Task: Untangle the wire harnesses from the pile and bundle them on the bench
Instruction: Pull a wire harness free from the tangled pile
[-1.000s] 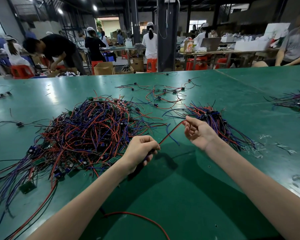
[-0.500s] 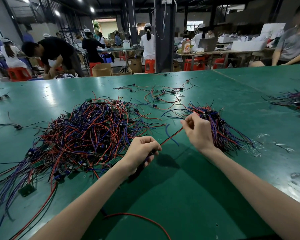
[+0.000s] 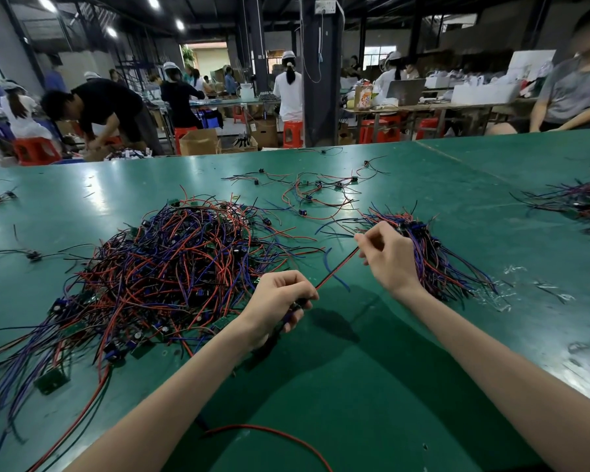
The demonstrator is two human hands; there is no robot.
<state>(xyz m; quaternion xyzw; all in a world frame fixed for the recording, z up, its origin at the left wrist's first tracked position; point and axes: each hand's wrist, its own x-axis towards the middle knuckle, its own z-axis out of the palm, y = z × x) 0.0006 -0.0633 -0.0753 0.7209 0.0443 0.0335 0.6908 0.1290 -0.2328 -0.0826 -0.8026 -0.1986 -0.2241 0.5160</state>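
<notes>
A big tangled pile of red, blue and black wire harnesses with small green boards lies on the green bench at left centre. My left hand grips one end of a single harness, its red and black wires stretched taut up to my right hand, which pinches the other end. Just behind my right hand lies a sorted bundle of harnesses, partly hidden by the hand.
Loose harnesses are scattered farther back. Another wire heap sits at the right edge. A stray red wire curls near the front. Clear plastic scraps lie right of the bundle. People work at tables beyond the bench.
My right hand has slid up and right along the stretched harness, toward the sorted bundle, and its fingers have curled tighter. My left hand has barely moved.
</notes>
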